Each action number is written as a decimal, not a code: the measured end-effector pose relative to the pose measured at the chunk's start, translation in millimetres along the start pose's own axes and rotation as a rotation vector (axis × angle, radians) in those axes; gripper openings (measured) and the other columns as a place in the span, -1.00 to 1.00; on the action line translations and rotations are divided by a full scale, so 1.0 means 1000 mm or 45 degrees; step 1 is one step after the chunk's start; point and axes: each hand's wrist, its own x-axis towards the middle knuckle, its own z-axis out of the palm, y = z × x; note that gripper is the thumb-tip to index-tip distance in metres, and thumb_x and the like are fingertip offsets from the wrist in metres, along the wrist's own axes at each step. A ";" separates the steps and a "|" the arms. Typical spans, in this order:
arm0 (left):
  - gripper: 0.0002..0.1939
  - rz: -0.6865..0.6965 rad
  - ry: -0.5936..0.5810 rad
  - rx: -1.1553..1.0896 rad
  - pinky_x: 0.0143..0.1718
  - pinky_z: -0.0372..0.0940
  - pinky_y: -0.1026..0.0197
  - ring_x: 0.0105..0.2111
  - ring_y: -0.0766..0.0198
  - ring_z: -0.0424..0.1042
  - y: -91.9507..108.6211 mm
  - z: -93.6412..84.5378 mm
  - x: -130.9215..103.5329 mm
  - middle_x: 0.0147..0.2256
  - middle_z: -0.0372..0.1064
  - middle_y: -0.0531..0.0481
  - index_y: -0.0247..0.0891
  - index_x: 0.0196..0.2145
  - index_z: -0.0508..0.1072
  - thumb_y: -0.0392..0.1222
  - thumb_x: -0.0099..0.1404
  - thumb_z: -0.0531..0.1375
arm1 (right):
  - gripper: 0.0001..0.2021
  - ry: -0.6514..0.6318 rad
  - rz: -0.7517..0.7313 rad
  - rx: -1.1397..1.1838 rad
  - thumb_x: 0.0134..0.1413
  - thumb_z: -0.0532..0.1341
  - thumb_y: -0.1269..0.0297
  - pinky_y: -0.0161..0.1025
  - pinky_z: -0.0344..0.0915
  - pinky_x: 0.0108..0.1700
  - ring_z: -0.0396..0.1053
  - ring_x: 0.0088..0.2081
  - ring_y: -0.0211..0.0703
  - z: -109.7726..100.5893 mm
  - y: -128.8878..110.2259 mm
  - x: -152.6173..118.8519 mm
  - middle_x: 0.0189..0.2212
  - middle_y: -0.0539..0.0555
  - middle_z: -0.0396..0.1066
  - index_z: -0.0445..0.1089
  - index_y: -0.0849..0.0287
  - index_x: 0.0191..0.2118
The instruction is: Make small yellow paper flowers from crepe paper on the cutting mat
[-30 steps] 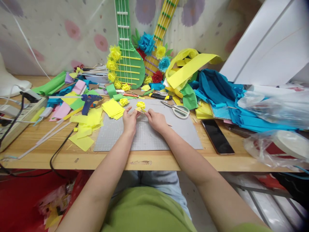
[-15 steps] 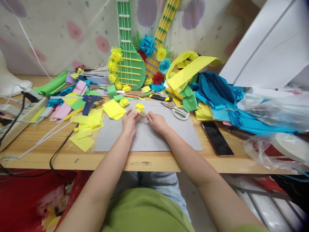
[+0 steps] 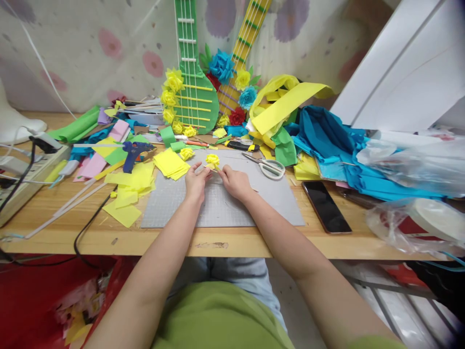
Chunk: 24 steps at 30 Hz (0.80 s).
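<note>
Over the grey cutting mat (image 3: 174, 208), my left hand (image 3: 196, 185) pinches the base of a small yellow paper flower (image 3: 212, 161). My right hand (image 3: 234, 182) is closed on a thin stick (image 3: 255, 189), whose far part reaches the underside of the flower. The fingertips of both hands are close together, and they partly hide where stick and flower meet. Another yellow paper flower (image 3: 186, 154) lies just beyond my left hand, beside a stack of yellow paper squares (image 3: 170, 164). White-handled scissors (image 3: 271, 168) rest on the mat to the right of my right hand.
A blue glue gun (image 3: 133, 154) and loose yellow paper (image 3: 125, 213) lie on the left. Two flower-decorated paper instruments, one green (image 3: 198, 99), lean at the back. A phone (image 3: 327, 207), blue crepe paper (image 3: 327, 138) and a bagged roll (image 3: 428, 220) occupy the right.
The flower has turned slightly and shifted a little to the right between my fingers. The stick's rear end now shows behind my right hand.
</note>
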 end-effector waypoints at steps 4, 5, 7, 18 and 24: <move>-0.65 -0.001 0.029 -0.059 -0.18 0.31 0.19 -0.49 0.39 0.42 -0.001 0.000 0.002 -0.51 0.37 0.05 -0.32 -0.26 0.24 -0.47 -0.02 0.21 | -0.58 -0.036 -0.035 -0.005 0.23 -0.26 0.08 -0.32 0.03 -0.39 0.39 -0.33 -0.14 0.002 0.001 0.002 -0.34 0.10 0.47 0.25 0.14 -0.15; -0.65 -0.004 0.040 -0.083 -0.17 0.30 0.18 -0.49 0.40 0.42 -0.001 0.000 0.003 -0.51 0.36 0.06 -0.31 -0.27 0.23 -0.48 -0.02 0.21 | -0.58 -0.031 -0.043 0.000 0.24 -0.27 0.09 -0.31 0.03 -0.38 0.39 -0.33 -0.14 0.002 0.001 0.003 -0.35 0.10 0.47 0.25 0.14 -0.15; -0.65 -0.008 0.069 -0.132 -0.17 0.31 0.19 -0.51 0.41 0.41 -0.001 0.001 0.004 -0.52 0.36 0.07 -0.30 -0.30 0.19 -0.49 -0.03 0.22 | -0.57 -0.018 -0.057 0.025 0.24 -0.28 0.09 -0.30 0.04 -0.38 0.39 -0.33 -0.14 0.003 0.000 0.003 -0.35 0.09 0.47 0.26 0.13 -0.17; -0.62 -0.014 0.180 -0.318 -0.33 0.34 0.27 -0.58 0.40 0.39 0.000 0.001 0.011 -0.62 0.30 0.11 -0.25 -0.53 0.05 -0.55 -0.06 0.21 | -0.75 0.142 -0.112 0.321 0.13 -0.01 0.09 -0.31 0.08 -0.37 0.38 -0.31 -0.15 0.008 0.002 -0.003 -0.29 0.03 0.45 0.17 0.12 -0.16; -0.63 -0.027 0.157 -0.345 -0.30 0.33 0.25 -0.56 0.39 0.39 0.000 0.001 0.011 -0.60 0.32 0.08 -0.26 -0.54 0.06 -0.53 -0.05 0.21 | -0.77 0.155 -0.127 0.331 0.16 -0.05 0.11 -0.31 0.07 -0.37 0.38 -0.32 -0.17 0.010 0.002 -0.001 -0.33 0.02 0.45 0.21 0.11 -0.22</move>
